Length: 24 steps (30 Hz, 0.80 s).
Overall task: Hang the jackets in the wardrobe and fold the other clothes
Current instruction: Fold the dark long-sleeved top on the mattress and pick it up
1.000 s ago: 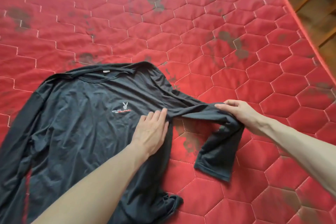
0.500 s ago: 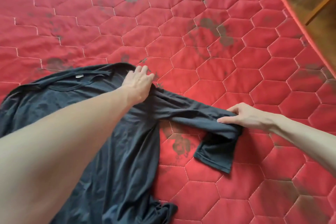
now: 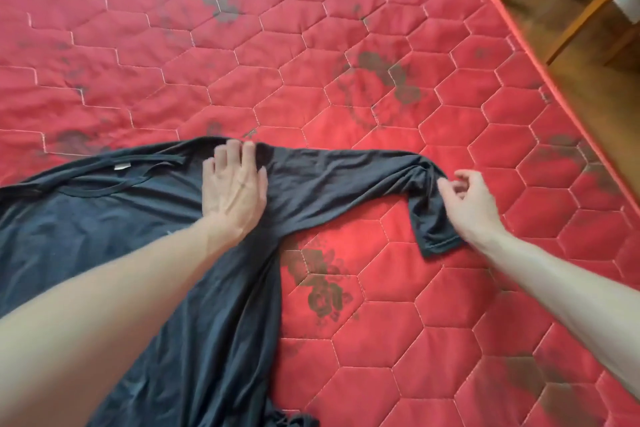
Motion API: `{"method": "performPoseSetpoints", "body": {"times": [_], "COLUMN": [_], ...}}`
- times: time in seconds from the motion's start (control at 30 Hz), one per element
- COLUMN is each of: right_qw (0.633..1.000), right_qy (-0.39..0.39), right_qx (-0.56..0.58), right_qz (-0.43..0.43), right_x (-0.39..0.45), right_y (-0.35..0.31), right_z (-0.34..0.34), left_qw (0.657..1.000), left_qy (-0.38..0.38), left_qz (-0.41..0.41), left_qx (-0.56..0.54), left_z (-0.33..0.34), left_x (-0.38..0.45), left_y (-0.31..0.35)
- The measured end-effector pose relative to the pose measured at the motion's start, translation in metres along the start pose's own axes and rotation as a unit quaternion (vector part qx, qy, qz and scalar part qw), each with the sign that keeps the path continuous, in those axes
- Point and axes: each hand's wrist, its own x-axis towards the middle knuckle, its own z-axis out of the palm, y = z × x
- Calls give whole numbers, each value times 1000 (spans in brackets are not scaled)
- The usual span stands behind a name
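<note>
A dark long-sleeved shirt (image 3: 114, 239) lies front up on the red quilted mattress (image 3: 346, 28), its collar toward the far side. My left hand (image 3: 235, 187) presses flat on the shirt's right shoulder, fingers spread. The right sleeve (image 3: 346, 177) stretches out to the right and bends down at its end, the cuff (image 3: 438, 244) pointing toward me. My right hand (image 3: 465, 204) pinches the bunched bend of that sleeve with curled fingers. The shirt's left sleeve and hem run out of view.
The mattress edge (image 3: 540, 73) runs diagonally at the right, with wooden floor beyond it. Wooden chair legs (image 3: 588, 7) stand on that floor at the top right. The mattress cloth carries dark printed patches (image 3: 325, 295).
My left hand went from the chest up to the shoulder. My right hand pulled the sleeve outward and farther away, so it lies straighter across the mattress.
</note>
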Motion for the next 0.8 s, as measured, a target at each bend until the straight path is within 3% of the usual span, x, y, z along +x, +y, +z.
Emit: {"method": "performPoseSetpoints", "body": {"times": [0.13, 0.23, 0.33, 0.43, 0.5, 0.67, 0.8], "right_qw": [990, 977, 971, 967, 968, 985, 979], "right_qy": [-127, -179, -103, 70, 152, 86, 82], "right_qx": [-49, -109, -200, -238, -199, -39, 101], "right_qz": [26, -32, -78, -54, -9, 142, 154], "right_x": [-15, -7, 17, 51, 70, 85, 89], "right_y": [19, 21, 17, 19, 24, 42, 38], "right_z": [-1, -21, -50, -78, -89, -65, -43], "left_qw": [996, 995, 996, 997, 997, 991, 986], "left_qy": [16, -20, -38, -51, -41, -74, -99], "left_qz": [82, 96, 76, 57, 66, 113, 130], "left_qx": [-10, -4, -5, 2, 8, -19, -14], "left_z": [24, 34, 36, 36, 38, 40, 44], "left_x": [-48, -66, -72, -69, -65, -54, -50], "left_y": [17, 24, 27, 24, 22, 34, 63]}}
